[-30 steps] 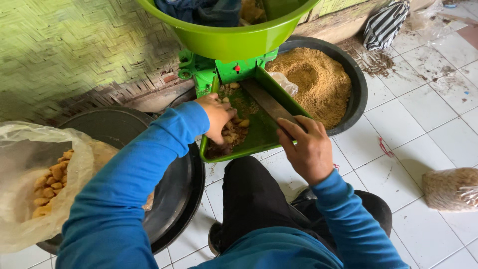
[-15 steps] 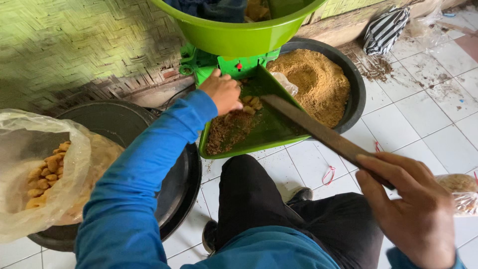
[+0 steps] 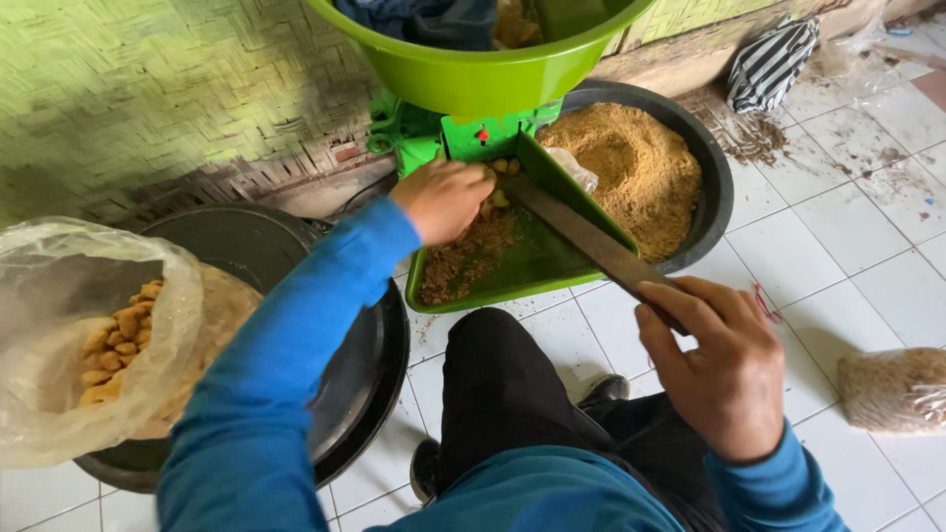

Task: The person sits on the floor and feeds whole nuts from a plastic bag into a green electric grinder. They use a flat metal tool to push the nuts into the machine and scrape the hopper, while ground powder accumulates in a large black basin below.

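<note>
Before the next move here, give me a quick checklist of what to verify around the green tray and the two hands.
1. Left hand on the brown pieces at the top of the green tray: ok, it rests on them.
2. Right hand has a firm grip on the flat wooden stick: ok, fingers wrapped around its near end.
3. Stick tip clear of the left hand: cannot tell, they meet closely.
4. Black basin of ground powder sits under the tray's side: ok.
5. Plastic bag of pieces upright and open: ok.
</note>
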Demonstrator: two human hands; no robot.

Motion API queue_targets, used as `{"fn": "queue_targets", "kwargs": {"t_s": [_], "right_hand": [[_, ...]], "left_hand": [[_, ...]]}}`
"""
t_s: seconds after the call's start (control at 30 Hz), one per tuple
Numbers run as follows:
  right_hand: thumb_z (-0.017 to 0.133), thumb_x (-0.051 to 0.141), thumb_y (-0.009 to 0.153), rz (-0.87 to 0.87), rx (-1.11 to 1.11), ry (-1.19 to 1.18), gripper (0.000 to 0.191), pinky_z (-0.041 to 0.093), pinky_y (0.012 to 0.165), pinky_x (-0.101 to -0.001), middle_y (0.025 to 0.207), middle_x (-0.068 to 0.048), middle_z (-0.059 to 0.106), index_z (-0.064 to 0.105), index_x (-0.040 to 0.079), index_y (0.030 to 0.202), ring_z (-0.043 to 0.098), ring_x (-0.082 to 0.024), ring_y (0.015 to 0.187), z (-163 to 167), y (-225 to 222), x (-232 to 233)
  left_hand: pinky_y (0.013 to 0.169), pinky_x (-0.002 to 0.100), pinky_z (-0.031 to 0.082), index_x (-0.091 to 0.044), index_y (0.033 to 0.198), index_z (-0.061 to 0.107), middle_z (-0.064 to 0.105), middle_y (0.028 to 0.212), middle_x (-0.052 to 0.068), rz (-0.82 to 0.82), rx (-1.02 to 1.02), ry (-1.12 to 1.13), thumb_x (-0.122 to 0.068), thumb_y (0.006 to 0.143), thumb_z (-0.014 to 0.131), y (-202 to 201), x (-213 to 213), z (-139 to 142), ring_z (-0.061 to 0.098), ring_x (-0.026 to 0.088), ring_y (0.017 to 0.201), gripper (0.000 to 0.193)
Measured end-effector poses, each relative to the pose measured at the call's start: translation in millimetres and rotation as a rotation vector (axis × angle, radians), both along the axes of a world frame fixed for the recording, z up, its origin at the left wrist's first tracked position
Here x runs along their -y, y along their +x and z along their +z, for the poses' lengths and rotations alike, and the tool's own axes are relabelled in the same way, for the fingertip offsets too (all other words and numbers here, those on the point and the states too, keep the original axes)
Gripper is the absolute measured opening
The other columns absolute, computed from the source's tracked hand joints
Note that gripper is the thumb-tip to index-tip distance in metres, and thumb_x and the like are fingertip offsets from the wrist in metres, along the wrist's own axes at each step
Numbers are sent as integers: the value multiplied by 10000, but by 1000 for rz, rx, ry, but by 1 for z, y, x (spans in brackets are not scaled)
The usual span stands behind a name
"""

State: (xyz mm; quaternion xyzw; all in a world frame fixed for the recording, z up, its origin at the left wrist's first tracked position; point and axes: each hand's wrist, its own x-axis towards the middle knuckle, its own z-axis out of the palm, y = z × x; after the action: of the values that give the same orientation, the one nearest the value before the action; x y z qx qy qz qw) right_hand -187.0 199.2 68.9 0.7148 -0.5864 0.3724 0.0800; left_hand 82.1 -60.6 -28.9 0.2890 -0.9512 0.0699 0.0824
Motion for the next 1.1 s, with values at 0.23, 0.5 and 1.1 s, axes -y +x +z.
{"fn": "queue_targets", "kwargs": {"t_s": [0.23,0.5,1.1], "right_hand": [[825,98,837,-54,4,-31,248,563,841,-395,1088,-110,733,776,81,1080,688,-281,934,7,4,-5],[821,99,844,-4,-7,-47,254,567,856,-404,1098,-126,725,771,84,1093,686,-306,949,-3,-16,6],[776,182,855,0,3,-47,258,569,802,-430,1068,-135,720,796,114,1103,671,-334,935,-66,24,82]], "left_hand": [[998,516,451,-44,1442,479,456,1498,158,130,197,292,-174,871,552,-63,75,-49,519,365,1280,591],[1141,462,435,-46,1264,676,628,1396,206,161,617,406,-92,879,535,-53,62,-40,593,384,1293,413],[929,505,531,-54,1212,673,695,1214,168,131,282,289,-330,973,477,-21,-14,9,711,362,1003,414]]}}
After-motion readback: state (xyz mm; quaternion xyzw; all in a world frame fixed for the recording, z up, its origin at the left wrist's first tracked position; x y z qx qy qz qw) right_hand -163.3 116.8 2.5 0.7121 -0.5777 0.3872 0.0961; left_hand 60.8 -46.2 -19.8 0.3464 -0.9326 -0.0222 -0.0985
